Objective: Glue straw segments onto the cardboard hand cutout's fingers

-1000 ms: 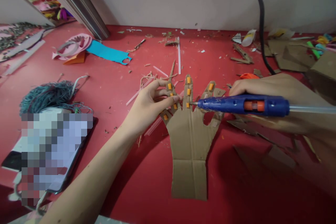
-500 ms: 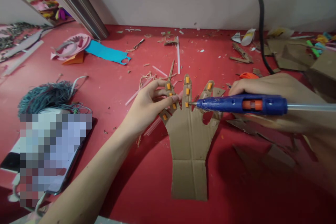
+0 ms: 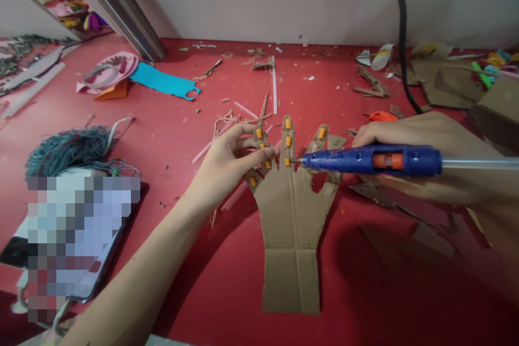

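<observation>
A cardboard hand cutout [image 3: 287, 216] lies on the red table, with short orange straw pieces [image 3: 288, 141] on several of its fingers. My left hand [image 3: 233, 159] pinches one of the cutout's left fingers between thumb and fingers. My right hand [image 3: 405, 138] is closed around a blue glue gun [image 3: 340, 160], held level and pointing left. A clear glue stick [image 3: 478, 163] sticks out of its back end. The metal nozzle sits right beside the lowest straw piece on the cutout's middle finger. The gun covers part of the cutout's right fingers.
To the left lie a phone [image 3: 101, 238] and a bundle of grey-blue yarn [image 3: 68, 151]. A blue strip [image 3: 162, 80], a metal cylinder [image 3: 133, 21], pink straws and twine stand or lie behind. Cardboard scraps [image 3: 446, 84] and a black cable [image 3: 402, 27] are at the right.
Hardly anything differs. The whole view has shifted slightly, while both hands, the glue gun and the cardboard cutout keep nearly the same places relative to each other.
</observation>
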Demonstrator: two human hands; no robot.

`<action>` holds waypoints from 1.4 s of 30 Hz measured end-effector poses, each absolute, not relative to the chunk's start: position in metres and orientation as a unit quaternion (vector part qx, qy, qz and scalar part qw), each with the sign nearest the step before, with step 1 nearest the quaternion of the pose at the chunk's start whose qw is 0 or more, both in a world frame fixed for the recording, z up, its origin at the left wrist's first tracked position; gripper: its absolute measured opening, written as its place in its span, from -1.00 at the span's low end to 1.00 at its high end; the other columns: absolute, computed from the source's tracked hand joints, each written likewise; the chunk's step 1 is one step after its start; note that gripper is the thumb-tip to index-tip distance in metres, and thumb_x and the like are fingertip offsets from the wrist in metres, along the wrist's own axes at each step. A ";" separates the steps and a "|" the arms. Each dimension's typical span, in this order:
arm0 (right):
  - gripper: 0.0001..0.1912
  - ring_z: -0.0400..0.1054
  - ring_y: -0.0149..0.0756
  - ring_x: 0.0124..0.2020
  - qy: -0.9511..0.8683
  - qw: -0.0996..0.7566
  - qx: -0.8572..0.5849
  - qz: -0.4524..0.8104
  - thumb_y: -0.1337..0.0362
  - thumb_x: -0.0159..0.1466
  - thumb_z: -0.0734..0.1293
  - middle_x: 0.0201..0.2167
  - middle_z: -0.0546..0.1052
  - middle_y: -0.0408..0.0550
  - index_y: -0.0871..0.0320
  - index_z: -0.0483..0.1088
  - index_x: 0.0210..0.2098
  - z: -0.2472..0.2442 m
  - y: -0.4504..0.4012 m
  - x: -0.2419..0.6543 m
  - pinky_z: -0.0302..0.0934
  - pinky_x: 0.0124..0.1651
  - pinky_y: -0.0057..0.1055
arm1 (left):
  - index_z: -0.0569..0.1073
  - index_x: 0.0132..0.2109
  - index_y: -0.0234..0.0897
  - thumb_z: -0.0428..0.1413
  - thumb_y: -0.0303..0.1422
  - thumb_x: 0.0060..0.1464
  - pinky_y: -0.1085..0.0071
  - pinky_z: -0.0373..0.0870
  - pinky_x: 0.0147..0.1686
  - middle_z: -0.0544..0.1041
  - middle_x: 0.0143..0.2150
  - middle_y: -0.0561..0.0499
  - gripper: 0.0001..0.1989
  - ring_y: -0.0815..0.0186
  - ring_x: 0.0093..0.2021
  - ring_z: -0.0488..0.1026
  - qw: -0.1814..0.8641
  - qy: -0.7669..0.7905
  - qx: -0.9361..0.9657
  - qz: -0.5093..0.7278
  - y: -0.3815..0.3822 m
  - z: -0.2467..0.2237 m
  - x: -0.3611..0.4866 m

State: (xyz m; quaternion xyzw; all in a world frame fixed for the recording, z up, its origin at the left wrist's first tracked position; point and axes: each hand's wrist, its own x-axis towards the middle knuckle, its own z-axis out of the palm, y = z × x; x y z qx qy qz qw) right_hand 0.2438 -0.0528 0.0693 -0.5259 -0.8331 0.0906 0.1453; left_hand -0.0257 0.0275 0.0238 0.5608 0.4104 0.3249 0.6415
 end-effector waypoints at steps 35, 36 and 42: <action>-0.89 0.42 -0.21 -0.41 -0.803 0.158 -0.574 0.031 0.13 0.28 0.24 -0.34 0.57 -0.15 -0.01 0.31 -0.24 0.072 -0.054 0.245 0.11 -0.36 -0.28 | 0.38 -0.19 -0.22 0.38 -0.28 -0.04 0.52 0.43 -0.52 0.59 -0.42 0.09 -0.64 0.32 -0.42 0.58 0.628 0.433 0.574 0.299 0.024 0.032 -0.023; -0.89 0.41 -0.22 -0.42 -0.804 0.155 -0.574 0.031 0.13 0.28 0.24 -0.34 0.58 -0.15 -0.01 0.31 -0.24 0.072 -0.054 0.245 0.11 -0.36 -0.28 | 0.39 -0.19 -0.22 0.39 -0.28 -0.05 0.51 0.44 -0.52 0.59 -0.42 0.09 -0.63 0.32 -0.43 0.58 0.628 0.434 0.572 0.299 0.024 0.032 -0.023; -0.90 0.37 -0.23 -0.44 -0.802 0.163 -0.573 0.035 0.13 0.29 0.24 -0.38 0.55 -0.18 -0.02 0.30 -0.26 0.071 -0.055 0.245 0.10 -0.36 -0.31 | 0.39 -0.20 -0.21 0.41 -0.28 -0.08 0.51 0.44 -0.53 0.59 -0.43 0.10 -0.62 0.31 -0.43 0.58 0.637 0.431 0.565 0.297 0.024 0.033 -0.023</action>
